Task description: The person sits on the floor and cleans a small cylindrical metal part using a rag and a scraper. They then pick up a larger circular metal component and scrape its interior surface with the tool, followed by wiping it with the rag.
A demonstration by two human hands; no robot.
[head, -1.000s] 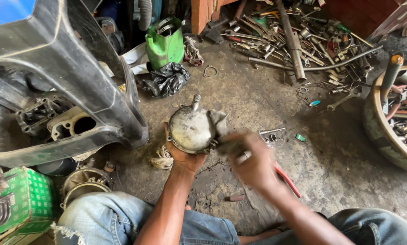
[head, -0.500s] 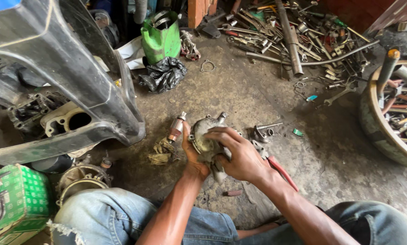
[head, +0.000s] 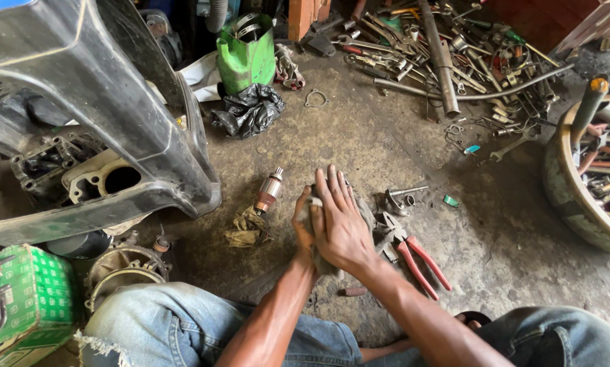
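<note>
My left hand [head: 303, 225] grips a round metal cover from below; the cover is almost wholly hidden by a grey rag [head: 367, 212] and my hands. Over it lies my right hand [head: 339, 228], fingers stretched flat, pressing the rag against the cover. Both hands hover just above the concrete floor, between my knees. Left of them a small motor armature [head: 269, 191] with a copper end lies beside a crumpled dirty cloth [head: 246, 230].
Red-handled pliers [head: 419, 257] and small metal fittings [head: 397, 200] lie right of my hands. A black scooter body [head: 114, 122] fills the left, above a green box [head: 29, 299]. A green container [head: 246, 58], black bag [head: 247, 112], tool pile [head: 448, 47] and tool basin [head: 570, 200] ring the floor.
The cover was held face up and rubbed by my right hand; it has turned and dropped lower, and my right hand now lies flat over it with the rag. The armature came into view.
</note>
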